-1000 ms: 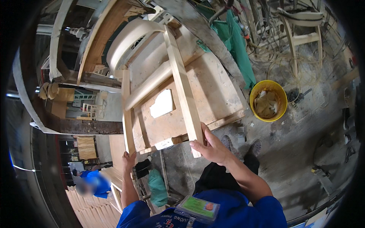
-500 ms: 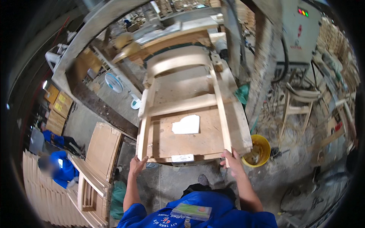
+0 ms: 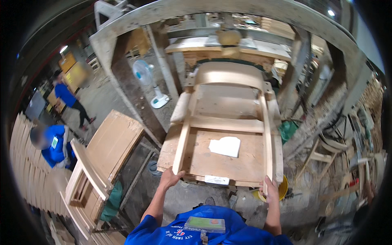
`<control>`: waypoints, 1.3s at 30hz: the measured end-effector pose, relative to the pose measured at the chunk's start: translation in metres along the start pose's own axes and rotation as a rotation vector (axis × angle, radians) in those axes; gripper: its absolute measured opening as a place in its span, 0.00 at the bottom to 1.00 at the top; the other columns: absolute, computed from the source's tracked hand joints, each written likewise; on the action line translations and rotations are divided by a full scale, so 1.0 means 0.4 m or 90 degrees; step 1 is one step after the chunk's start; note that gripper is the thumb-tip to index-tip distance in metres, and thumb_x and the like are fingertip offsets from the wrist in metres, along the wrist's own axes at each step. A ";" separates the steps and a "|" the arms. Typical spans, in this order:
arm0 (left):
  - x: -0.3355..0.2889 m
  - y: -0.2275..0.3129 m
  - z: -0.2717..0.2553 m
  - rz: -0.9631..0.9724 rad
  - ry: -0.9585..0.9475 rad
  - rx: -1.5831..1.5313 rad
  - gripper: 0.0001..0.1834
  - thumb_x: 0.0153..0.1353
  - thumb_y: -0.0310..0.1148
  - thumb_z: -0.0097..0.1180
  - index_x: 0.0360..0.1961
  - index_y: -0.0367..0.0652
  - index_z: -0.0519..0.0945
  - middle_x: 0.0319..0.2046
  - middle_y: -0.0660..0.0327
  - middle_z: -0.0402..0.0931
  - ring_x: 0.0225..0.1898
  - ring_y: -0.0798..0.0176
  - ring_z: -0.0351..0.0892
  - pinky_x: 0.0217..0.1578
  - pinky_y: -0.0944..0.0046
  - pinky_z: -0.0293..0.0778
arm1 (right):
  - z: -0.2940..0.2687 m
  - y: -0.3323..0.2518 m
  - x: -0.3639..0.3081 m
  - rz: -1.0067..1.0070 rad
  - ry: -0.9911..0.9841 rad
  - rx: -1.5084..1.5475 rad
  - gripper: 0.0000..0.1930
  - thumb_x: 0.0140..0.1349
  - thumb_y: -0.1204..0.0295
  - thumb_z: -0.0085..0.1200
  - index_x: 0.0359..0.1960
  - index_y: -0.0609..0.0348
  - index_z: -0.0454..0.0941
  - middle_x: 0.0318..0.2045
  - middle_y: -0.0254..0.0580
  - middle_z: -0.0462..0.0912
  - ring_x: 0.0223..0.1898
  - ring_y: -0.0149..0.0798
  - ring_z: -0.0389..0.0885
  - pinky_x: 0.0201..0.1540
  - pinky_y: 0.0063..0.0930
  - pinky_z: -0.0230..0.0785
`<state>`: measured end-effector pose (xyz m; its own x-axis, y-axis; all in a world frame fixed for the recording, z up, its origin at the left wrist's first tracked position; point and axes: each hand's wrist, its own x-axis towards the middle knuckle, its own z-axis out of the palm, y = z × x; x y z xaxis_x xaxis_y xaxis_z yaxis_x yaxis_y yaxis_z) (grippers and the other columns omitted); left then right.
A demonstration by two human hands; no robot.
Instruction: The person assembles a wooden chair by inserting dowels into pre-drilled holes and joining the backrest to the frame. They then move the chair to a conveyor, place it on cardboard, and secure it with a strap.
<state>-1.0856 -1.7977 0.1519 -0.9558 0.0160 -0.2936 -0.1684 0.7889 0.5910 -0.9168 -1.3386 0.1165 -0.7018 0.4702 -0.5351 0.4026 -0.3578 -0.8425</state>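
Note:
A pale wooden chair-back frame (image 3: 226, 124) lies on a worn plywood work board (image 3: 249, 165) in front of me. It has two long legs, a wide curved top rail at the far end and a crossbar midway. My left hand (image 3: 170, 178) is closed round the near end of the left leg. At the near end of the right leg, my right hand (image 3: 270, 190) grips with the thumb on top. Between the legs, a white irregular flat piece (image 3: 225, 147) rests on the board. A small white block (image 3: 217, 180) sits at the board's front edge.
Heavy metal posts (image 3: 139, 102) and an overhead beam surround the board. A side table (image 3: 118, 141) with curved wooden parts stands left, beside a seated person (image 3: 57, 143); another person (image 3: 67, 96) stands beyond. There is a fan (image 3: 143, 73), a yellow bucket (image 3: 282, 188) and a chair frame (image 3: 316, 159).
The view has swung left, so the board and frame appear farther right. Both hands keep hold of the leg ends. The person at the far left now shows upright.

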 end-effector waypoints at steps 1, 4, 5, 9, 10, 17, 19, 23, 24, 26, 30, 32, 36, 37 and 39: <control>0.008 -0.010 -0.006 -0.001 -0.001 0.010 0.42 0.57 0.61 0.67 0.55 0.31 0.82 0.45 0.40 0.87 0.50 0.43 0.87 0.53 0.49 0.80 | -0.002 0.010 0.009 0.008 -0.006 0.020 0.22 0.71 0.49 0.60 0.52 0.53 0.74 0.32 0.39 0.82 0.22 0.32 0.80 0.16 0.26 0.68; 0.019 -0.019 0.004 -0.017 0.018 0.029 0.45 0.54 0.65 0.67 0.57 0.32 0.81 0.45 0.39 0.86 0.47 0.41 0.88 0.51 0.48 0.81 | -0.007 0.026 0.008 0.009 -0.002 0.039 0.22 0.72 0.47 0.58 0.52 0.52 0.74 0.31 0.37 0.81 0.21 0.32 0.79 0.15 0.26 0.67; 0.020 -0.013 0.005 -0.031 -0.038 -0.036 0.45 0.55 0.65 0.67 0.58 0.33 0.80 0.47 0.38 0.86 0.49 0.40 0.87 0.52 0.47 0.81 | -0.014 0.030 0.006 0.007 0.023 0.024 0.22 0.72 0.46 0.57 0.52 0.51 0.74 0.30 0.36 0.81 0.21 0.32 0.79 0.14 0.26 0.66; -0.002 -0.034 -0.006 -0.043 -0.034 -0.004 0.46 0.57 0.66 0.63 0.59 0.32 0.79 0.50 0.36 0.84 0.52 0.38 0.85 0.54 0.47 0.78 | 0.005 0.032 0.004 0.021 0.021 -0.028 0.22 0.73 0.47 0.56 0.51 0.54 0.77 0.30 0.37 0.81 0.22 0.32 0.78 0.18 0.28 0.69; -0.006 -0.044 -0.005 -0.032 -0.034 -0.014 0.47 0.57 0.65 0.63 0.60 0.30 0.78 0.50 0.34 0.83 0.53 0.38 0.85 0.55 0.47 0.78 | 0.002 0.037 0.011 0.027 0.012 -0.044 0.22 0.72 0.46 0.57 0.50 0.52 0.77 0.29 0.35 0.80 0.22 0.31 0.79 0.18 0.27 0.70; -0.013 -0.067 -0.025 -0.050 -0.029 0.025 0.46 0.60 0.66 0.60 0.60 0.31 0.76 0.52 0.37 0.83 0.53 0.39 0.85 0.56 0.46 0.78 | -0.070 0.073 0.089 0.035 -0.047 -0.252 0.39 0.68 0.60 0.62 0.78 0.57 0.61 0.60 0.49 0.76 0.55 0.47 0.77 0.47 0.29 0.79; -0.013 -0.072 -0.015 -0.055 -0.029 0.012 0.45 0.58 0.65 0.61 0.62 0.34 0.76 0.51 0.40 0.84 0.53 0.40 0.86 0.54 0.46 0.80 | -0.057 0.022 0.055 -0.043 -0.144 -0.556 0.36 0.69 0.59 0.60 0.75 0.61 0.64 0.58 0.54 0.78 0.56 0.52 0.78 0.52 0.38 0.79; 0.030 0.037 0.011 0.044 -0.009 -0.029 0.40 0.56 0.59 0.65 0.60 0.38 0.78 0.49 0.43 0.85 0.51 0.41 0.86 0.52 0.45 0.81 | 0.022 0.002 -0.004 -0.064 -0.108 -0.509 0.32 0.70 0.59 0.60 0.70 0.60 0.65 0.54 0.53 0.78 0.52 0.50 0.77 0.49 0.37 0.78; -0.012 -0.025 0.017 -0.010 0.021 -0.058 0.39 0.56 0.57 0.66 0.59 0.38 0.77 0.48 0.43 0.85 0.51 0.41 0.86 0.51 0.44 0.81 | 0.108 -0.008 0.039 -0.049 -0.185 -0.550 0.31 0.70 0.59 0.60 0.69 0.60 0.66 0.53 0.52 0.78 0.51 0.50 0.77 0.48 0.37 0.78; -0.039 -0.040 0.021 -0.012 0.034 -0.087 0.38 0.57 0.57 0.66 0.58 0.38 0.77 0.49 0.42 0.84 0.52 0.40 0.85 0.51 0.43 0.81 | 0.195 0.021 0.050 -0.036 -0.228 -0.560 0.29 0.70 0.59 0.60 0.67 0.60 0.66 0.50 0.51 0.78 0.49 0.49 0.77 0.46 0.37 0.77; -0.100 -0.096 0.041 0.044 0.087 -0.197 0.40 0.58 0.58 0.66 0.61 0.37 0.75 0.51 0.39 0.83 0.53 0.37 0.83 0.54 0.44 0.78 | 0.318 0.093 0.060 -0.007 -0.318 -0.561 0.26 0.71 0.59 0.59 0.62 0.60 0.68 0.46 0.49 0.77 0.45 0.47 0.77 0.43 0.36 0.76; -0.158 -0.139 0.062 0.088 0.102 -0.265 0.41 0.58 0.59 0.66 0.62 0.36 0.74 0.52 0.38 0.82 0.54 0.36 0.82 0.55 0.44 0.77 | 0.356 0.128 0.059 0.008 -0.350 -0.565 0.24 0.71 0.58 0.59 0.60 0.60 0.68 0.44 0.48 0.77 0.43 0.46 0.77 0.41 0.36 0.76; -0.309 -0.292 0.128 -0.061 0.102 -0.509 0.46 0.59 0.63 0.67 0.67 0.38 0.76 0.43 0.50 0.86 0.38 0.59 0.87 0.39 0.60 0.82 | 0.405 0.193 0.070 0.017 -0.434 -0.578 0.21 0.72 0.58 0.58 0.56 0.59 0.69 0.40 0.46 0.77 0.39 0.44 0.76 0.38 0.35 0.75; -0.362 -0.341 0.157 -0.099 0.152 -0.615 0.43 0.60 0.62 0.68 0.64 0.37 0.78 0.39 0.54 0.85 0.32 0.64 0.85 0.33 0.64 0.81 | 0.409 0.212 0.074 0.026 -0.452 -0.578 0.20 0.72 0.58 0.58 0.54 0.59 0.70 0.39 0.46 0.77 0.38 0.44 0.76 0.37 0.35 0.74; -0.499 -0.449 0.220 -0.251 0.301 -0.514 0.43 0.62 0.65 0.63 0.63 0.37 0.79 0.46 0.47 0.87 0.45 0.52 0.88 0.44 0.48 0.82 | 0.402 0.251 0.076 0.047 -0.485 -0.582 0.19 0.72 0.58 0.58 0.52 0.59 0.70 0.37 0.45 0.77 0.36 0.43 0.76 0.35 0.35 0.74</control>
<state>-0.8433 -1.8886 0.0384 -0.7651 -0.5381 -0.3535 -0.4375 0.0317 0.8987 -0.9922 -1.4899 0.0256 -0.7030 -0.2377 -0.6703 0.5096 0.4891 -0.7079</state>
